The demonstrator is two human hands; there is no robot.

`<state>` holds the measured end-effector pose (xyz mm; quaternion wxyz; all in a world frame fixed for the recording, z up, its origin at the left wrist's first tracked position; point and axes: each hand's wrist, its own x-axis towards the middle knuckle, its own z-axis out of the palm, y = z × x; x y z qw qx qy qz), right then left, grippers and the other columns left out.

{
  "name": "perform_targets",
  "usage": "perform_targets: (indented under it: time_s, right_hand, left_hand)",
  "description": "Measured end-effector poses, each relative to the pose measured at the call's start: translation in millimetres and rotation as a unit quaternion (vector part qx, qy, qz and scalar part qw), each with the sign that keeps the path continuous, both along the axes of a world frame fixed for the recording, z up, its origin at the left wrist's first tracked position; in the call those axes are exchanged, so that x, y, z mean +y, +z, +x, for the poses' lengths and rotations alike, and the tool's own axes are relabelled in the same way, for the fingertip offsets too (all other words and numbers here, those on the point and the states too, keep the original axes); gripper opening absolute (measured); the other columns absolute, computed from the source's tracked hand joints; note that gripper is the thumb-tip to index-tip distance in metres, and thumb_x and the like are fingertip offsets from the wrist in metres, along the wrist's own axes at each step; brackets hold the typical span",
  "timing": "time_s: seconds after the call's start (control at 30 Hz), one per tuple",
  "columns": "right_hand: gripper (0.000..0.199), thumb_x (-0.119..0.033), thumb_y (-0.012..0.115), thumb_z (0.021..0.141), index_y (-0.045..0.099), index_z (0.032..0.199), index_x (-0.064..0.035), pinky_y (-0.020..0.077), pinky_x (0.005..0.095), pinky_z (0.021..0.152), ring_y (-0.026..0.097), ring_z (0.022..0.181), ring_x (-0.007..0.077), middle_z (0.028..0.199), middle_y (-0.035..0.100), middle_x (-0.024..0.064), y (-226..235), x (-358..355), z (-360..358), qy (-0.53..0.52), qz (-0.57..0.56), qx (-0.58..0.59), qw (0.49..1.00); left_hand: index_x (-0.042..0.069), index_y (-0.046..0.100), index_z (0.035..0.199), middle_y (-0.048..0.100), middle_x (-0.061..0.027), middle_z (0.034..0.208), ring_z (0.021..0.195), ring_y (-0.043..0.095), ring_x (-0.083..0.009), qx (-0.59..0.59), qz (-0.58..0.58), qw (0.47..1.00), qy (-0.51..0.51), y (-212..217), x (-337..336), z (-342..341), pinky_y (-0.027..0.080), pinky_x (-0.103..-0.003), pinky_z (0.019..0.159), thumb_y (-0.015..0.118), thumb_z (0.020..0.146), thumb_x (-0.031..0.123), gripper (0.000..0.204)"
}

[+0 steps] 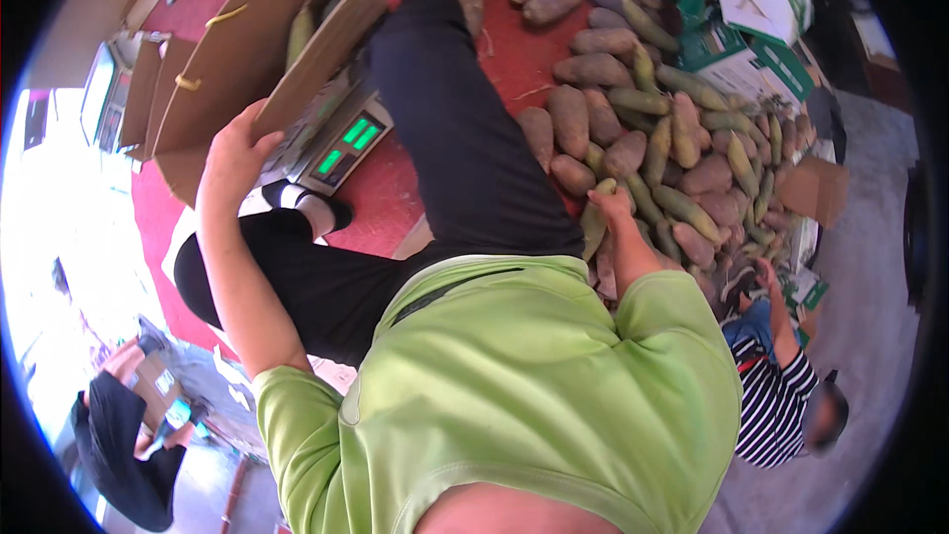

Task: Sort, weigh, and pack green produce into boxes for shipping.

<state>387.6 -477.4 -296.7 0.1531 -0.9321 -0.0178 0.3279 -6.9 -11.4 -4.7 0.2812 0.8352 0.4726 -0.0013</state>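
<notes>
Red floor (509,49): a tuber pile (707,175) lies along its right edge, an open cardboard box (237,59) toward its left, beside a lit scale (346,148). My left hand (235,150) touches the box's near wall, grip unclear; my right fingers (608,200) enclose a green tuber (593,230) at the pile's near-left edge.
</notes>
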Motion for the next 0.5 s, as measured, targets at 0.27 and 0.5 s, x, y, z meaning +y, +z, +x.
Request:
perform_targets:
  time_s: [0.27, 0.5]
  right_hand:
    - [0.049, -0.021, 0.073, 0.073, 0.057, 0.116, -0.0051, 0.0476, 0.0359, 0.083, 0.064, 0.096, 0.0284, 0.096, 0.066, 0.018, 28, 59, -40, 0.279, -0.008, -0.041, 0.959]
    - [0.053, -0.009, 0.073, 0.076, 0.05, 0.123, -0.0005, 0.0469, 0.0301, 0.081, 0.057, 0.093, 0.0173, 0.105, 0.061, 0.0083, 96, 143, -3, 0.204, 0.261, -0.003, 0.943]
  left_hand:
    - [0.002, 0.059, 0.114, 0.062, -0.0216, 0.105, 0.101, 0.057, -0.0375, 0.032, 0.037, 0.999, -0.009, -3, 3, -8, 0.044, -0.043, 0.088, 0.065, 0.078, 0.017, 0.039]
    - [-0.002, 0.062, 0.1, 0.062, -0.0235, 0.09, 0.092, 0.058, -0.0397, 0.057, 0.031, 0.998, 0.021, 10, -4, -12, 0.045, -0.043, 0.081, 0.064, 0.08, 0.02, 0.03]
